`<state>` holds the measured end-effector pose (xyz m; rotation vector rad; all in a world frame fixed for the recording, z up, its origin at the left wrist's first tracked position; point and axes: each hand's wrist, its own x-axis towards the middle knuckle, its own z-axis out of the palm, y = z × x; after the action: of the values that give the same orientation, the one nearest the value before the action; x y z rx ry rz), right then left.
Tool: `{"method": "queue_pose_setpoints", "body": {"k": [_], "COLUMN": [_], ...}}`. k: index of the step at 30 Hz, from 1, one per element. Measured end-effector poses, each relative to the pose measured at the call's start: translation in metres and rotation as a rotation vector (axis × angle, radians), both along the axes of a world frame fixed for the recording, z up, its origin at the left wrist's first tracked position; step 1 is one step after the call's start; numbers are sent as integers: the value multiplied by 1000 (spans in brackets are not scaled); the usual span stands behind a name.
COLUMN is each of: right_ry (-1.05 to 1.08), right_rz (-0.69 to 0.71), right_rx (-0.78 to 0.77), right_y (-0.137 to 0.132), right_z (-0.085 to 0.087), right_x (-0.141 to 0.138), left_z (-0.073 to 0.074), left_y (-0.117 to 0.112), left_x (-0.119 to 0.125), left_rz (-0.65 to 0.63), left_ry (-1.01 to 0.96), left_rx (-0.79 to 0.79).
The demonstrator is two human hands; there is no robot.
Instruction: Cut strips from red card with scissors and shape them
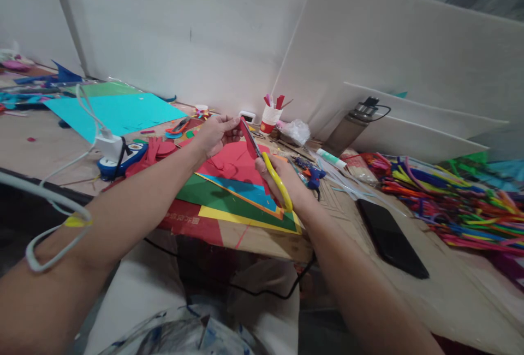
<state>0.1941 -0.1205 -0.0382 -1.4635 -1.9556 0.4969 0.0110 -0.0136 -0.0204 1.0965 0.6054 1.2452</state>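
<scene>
My right hand (282, 177) grips yellow-handled scissors (281, 184), their blades angled up and to the left. The fingers of my left hand (221, 134) pinch a narrow red piece (248, 139) by its upper end, close to the blade tips. This piece runs down along the blades; whether they are cutting it at this instant cannot be told. Below both hands lies a stack of coloured sheets, with a red sheet (223, 161) on top, then blue, orange, a green sheet (196, 194) and yellow at the bottom.
A paper cup (270, 119) with red sticks stands behind my hands. To the right are a blue glue gun (314, 176), a glue stick (331, 158), a bottle (351, 124), a black phone (391, 237) and many pipe cleaners (458, 196). A white cable (57, 202) crosses my left forearm.
</scene>
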Motion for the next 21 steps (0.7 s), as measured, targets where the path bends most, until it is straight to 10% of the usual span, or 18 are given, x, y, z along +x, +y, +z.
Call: {"method": "queue_pose_setpoints", "body": {"k": [21], "right_ry": [49], "right_rz": [-27], "right_rx": [-23], "right_y": [0], "right_z": [-1], "right_x": [-1], "left_z": [3], "left_y": [-6], "left_x": [3], "left_rz": [5], "left_ry": [-35], "left_rx": [-27]}}
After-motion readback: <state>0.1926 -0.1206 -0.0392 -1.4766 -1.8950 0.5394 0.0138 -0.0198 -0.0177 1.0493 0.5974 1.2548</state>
